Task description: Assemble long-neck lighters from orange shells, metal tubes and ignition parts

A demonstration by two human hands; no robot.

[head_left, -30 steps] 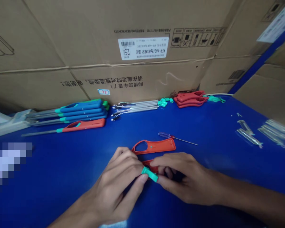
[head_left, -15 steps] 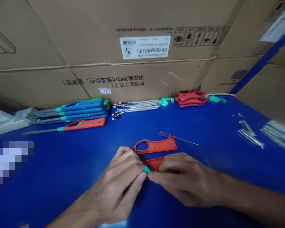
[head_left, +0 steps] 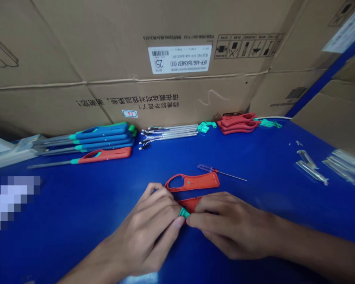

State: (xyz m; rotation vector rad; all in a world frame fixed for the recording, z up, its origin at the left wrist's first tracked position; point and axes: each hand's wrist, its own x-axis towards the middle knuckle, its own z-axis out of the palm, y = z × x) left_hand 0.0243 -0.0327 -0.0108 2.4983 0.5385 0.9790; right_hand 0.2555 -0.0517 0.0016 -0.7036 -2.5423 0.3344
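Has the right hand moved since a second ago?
Yes: the right hand has shifted slightly left, toward the left hand, judged against the white label on the cardboard box.

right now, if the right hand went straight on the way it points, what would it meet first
The right hand would likely meet the small green piece first, with the left hand just beyond; exact depth is unclear.
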